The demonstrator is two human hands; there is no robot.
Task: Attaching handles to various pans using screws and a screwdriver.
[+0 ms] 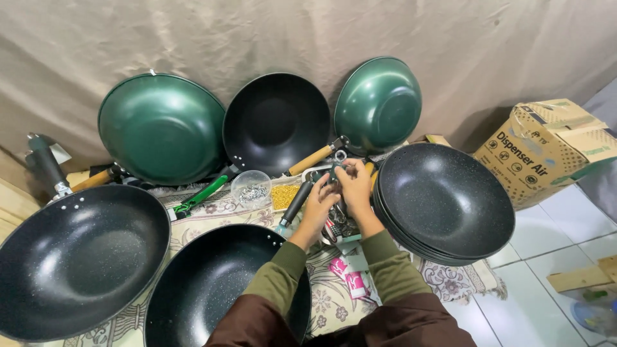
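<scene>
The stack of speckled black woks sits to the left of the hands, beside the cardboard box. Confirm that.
Not quite. The head view shows the stack of speckled black woks to the right of the hands, left hand and right hand, not the left. The rest holds: the stack does sit beside the cardboard box.

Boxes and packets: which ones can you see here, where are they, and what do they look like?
Cardboard box: right side, on the white floor tiles against the cloth wall; brown, tilted, flaps open, with dark print and green patches.
Pink packet: on the patterned mat, just below the hands; small, flat, bright pink with white marks.
</scene>
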